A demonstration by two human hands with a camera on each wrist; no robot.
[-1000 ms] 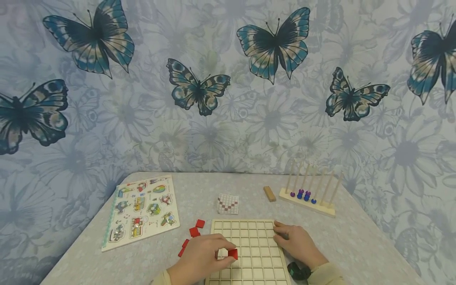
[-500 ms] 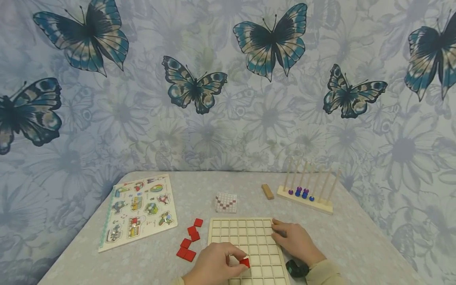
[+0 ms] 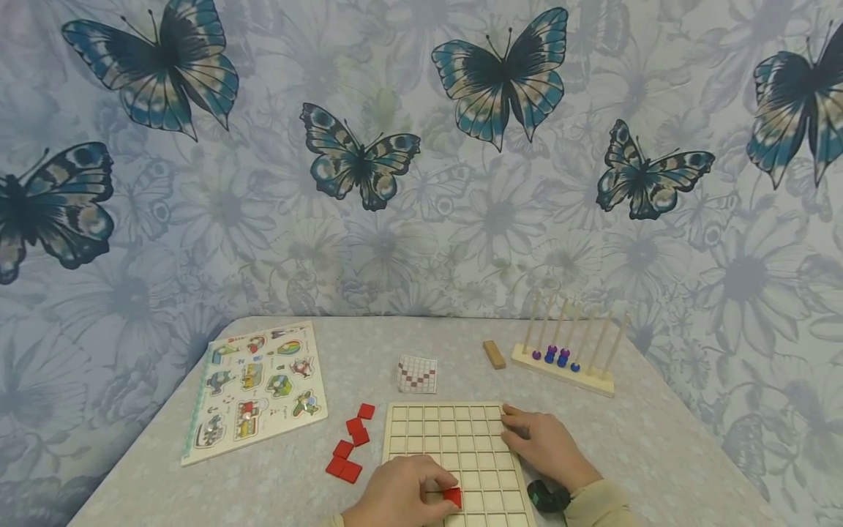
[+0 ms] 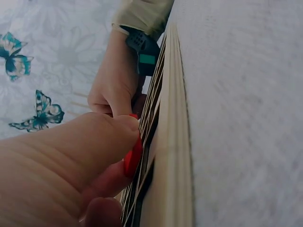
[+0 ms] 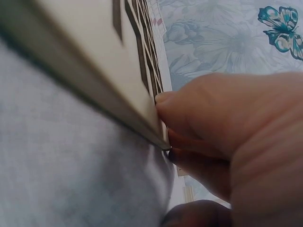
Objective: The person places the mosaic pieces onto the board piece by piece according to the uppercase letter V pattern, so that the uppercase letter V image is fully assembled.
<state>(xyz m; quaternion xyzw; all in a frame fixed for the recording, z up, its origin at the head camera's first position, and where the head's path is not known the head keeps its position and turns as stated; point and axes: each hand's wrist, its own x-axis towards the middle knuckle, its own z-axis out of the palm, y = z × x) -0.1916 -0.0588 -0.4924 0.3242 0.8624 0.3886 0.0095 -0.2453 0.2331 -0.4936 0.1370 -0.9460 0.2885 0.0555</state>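
Note:
My left hand (image 3: 405, 492) pinches a red square tile (image 3: 453, 498) between thumb and fingers, low over the wooden grid board (image 3: 479, 439). In the left wrist view the tile (image 4: 133, 158) is tilted, its lower edge at the board's grid ridges. Whether it sits fully inside a cell is hidden by the fingers. My right hand (image 3: 548, 448) holds the board's right edge near the far corner. The right wrist view shows that thumb (image 5: 165, 98) on top of the board's rim (image 5: 113, 97), with the other fingers at its side and underside.
Several loose red tiles (image 3: 350, 472) lie left of the board. Behind it is a small pattern card (image 3: 418, 375) with a V of dark squares. A picture puzzle board (image 3: 260, 391) lies left. A wooden block (image 3: 494, 354) and a peg stand with beads (image 3: 564, 369) are at the back right.
My left hand has carried the red tile to the right and down onto the grid, uncovering the loose tiles. The right hand has stayed at the board's edge.

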